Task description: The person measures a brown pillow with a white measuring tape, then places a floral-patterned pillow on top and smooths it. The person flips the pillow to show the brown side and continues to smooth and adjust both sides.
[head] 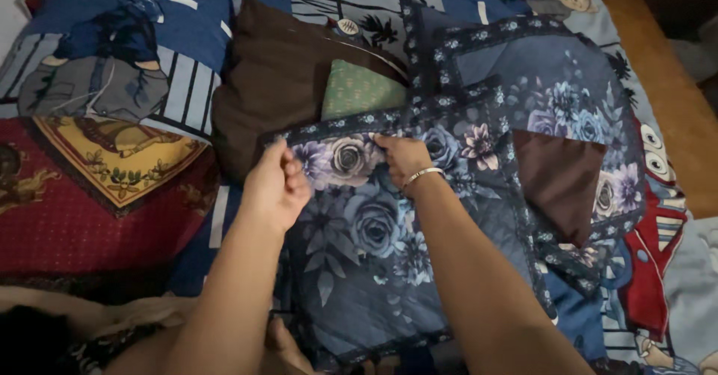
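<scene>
Both hands pinch the open edge of a floral cover (374, 225) over a brown pillow (277, 83).

The cover lies on the bed, just below the pillow; left hand (275, 184) grips its border at the left corner, right hand (404, 158), with a bracelet (423, 173), nips the border further right. It looks light, soft, limp and quilted; the trimmed hem is likely the firmest hold. A green cloth (359, 89) shows above the hem. The cover's near end is hidden by the forearms.
</scene>
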